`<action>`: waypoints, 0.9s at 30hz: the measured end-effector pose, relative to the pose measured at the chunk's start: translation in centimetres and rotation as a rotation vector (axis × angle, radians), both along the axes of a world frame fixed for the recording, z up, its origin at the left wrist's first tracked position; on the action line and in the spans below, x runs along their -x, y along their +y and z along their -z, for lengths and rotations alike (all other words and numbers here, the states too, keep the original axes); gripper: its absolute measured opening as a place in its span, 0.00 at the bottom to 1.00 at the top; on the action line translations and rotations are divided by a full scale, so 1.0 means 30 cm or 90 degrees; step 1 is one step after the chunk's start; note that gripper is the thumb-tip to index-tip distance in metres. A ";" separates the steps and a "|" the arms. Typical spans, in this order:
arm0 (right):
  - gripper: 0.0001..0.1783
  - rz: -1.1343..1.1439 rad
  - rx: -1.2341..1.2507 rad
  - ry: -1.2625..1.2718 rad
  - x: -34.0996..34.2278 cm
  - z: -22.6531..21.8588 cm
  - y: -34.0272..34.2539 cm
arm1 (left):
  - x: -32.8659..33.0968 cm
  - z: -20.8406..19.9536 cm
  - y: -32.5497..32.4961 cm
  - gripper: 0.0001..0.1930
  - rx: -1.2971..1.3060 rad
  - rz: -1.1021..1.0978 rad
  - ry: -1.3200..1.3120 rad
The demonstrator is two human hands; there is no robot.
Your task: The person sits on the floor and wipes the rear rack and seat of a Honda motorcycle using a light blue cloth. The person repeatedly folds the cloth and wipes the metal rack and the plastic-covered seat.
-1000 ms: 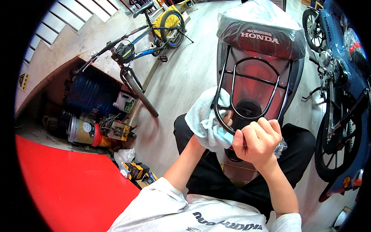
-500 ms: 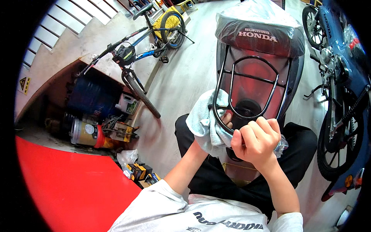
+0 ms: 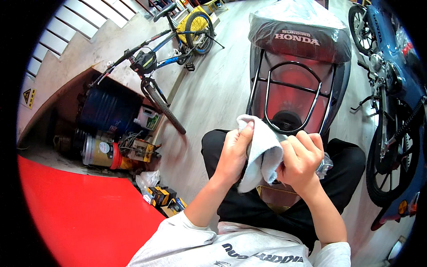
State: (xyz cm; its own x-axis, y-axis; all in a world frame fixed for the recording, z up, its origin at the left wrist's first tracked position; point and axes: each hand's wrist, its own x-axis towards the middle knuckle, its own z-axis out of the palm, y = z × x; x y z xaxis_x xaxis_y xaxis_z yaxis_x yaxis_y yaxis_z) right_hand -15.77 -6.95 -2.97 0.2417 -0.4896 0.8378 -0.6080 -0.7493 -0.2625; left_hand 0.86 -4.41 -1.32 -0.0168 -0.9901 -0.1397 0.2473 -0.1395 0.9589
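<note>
Cloth [image 3: 261, 153], pale blue and folded over itself, is held by the left hand [image 3: 233, 153], pinched between thumb and fingers beside the near left end of a black tubular rack [image 3: 293, 86], while the right hand [image 3: 302, 158] is closed around the rack's near right end, the bar there being covered by the fingers. Beyond the rack, a dark seat [image 3: 296, 48] is covered in clear plastic. Listed around these: a blue-framed bicycle [image 3: 167, 61] at far left, a red flat surface [image 3: 84, 209] at near left, and a blue motorcycle [image 3: 393, 80] at right.
</note>
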 end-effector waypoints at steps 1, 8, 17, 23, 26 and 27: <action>0.11 -0.008 -0.012 0.009 0.005 -0.001 0.003 | 0.028 -0.006 0.000 0.21 0.007 -0.037 -0.015; 0.10 -0.026 -0.002 -0.068 0.019 0.032 0.030 | 0.120 0.040 0.036 0.19 0.005 -0.144 0.244; 0.16 -0.107 -0.125 -0.314 0.095 0.127 0.214 | 0.259 0.063 0.134 0.21 -0.048 -0.192 0.265; 0.19 -0.070 -0.071 -0.315 0.127 0.091 0.243 | 0.383 0.077 0.144 0.19 -0.011 -0.231 0.285; 0.21 -0.094 -0.019 -0.291 0.134 0.062 0.242 | 0.416 0.069 0.127 0.20 0.013 -0.240 0.295; 0.23 -0.058 -0.014 -0.228 0.143 0.041 0.241 | 0.400 0.075 0.128 0.19 0.022 -0.217 0.291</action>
State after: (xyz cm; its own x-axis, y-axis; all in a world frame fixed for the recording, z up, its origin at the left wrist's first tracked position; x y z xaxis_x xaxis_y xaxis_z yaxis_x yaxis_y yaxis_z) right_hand -20.06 0.29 -4.19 -0.0222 -0.4982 0.8668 -0.4062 -0.7877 -0.4631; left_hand -11.15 -0.56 -3.58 0.2526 -0.9541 -0.1608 0.6638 0.0499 0.7463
